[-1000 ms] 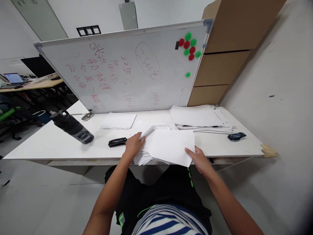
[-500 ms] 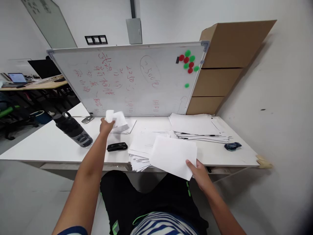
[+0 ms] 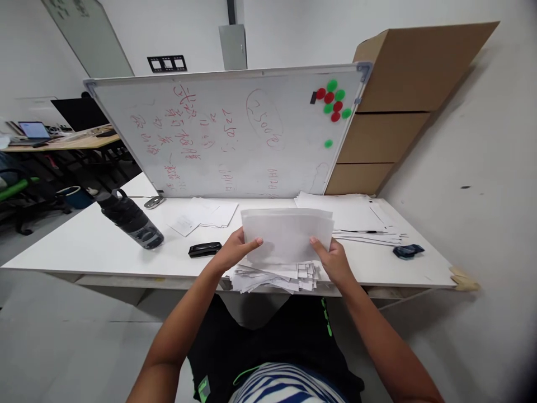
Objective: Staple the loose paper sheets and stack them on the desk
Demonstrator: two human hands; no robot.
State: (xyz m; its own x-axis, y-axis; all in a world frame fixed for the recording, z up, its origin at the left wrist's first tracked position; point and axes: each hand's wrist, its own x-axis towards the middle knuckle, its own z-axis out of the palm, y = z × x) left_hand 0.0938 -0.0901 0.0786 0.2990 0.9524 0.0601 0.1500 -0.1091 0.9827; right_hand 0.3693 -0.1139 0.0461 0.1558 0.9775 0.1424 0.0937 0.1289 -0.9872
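Both hands hold up white paper sheets [image 3: 287,232], tilted upright above the desk. My left hand [image 3: 237,249] pinches their left edge, thumb on the near face. On the right edge, my right hand [image 3: 331,258] grips in the same way. Beneath the raised sheets lies an uneven stack of papers [image 3: 272,280] at the desk's front edge. A black stapler [image 3: 205,249] rests just left of my left hand. Further back on the left, a few loose sheets [image 3: 210,212] lie spread, partly overlapping.
A dark water bottle [image 3: 132,221] stands on the left of the white desk [image 3: 84,246], with a computer mouse [image 3: 154,202] behind it. A whiteboard [image 3: 235,134] leans at the back. More papers [image 3: 344,212] and a dark crumpled item [image 3: 408,251] lie right, near stacked cardboard boxes [image 3: 390,134].
My left hand has left the sheets at the back left and come right, onto the left edge of the paper. My right hand has raised its sheets from nearly flat to upright.
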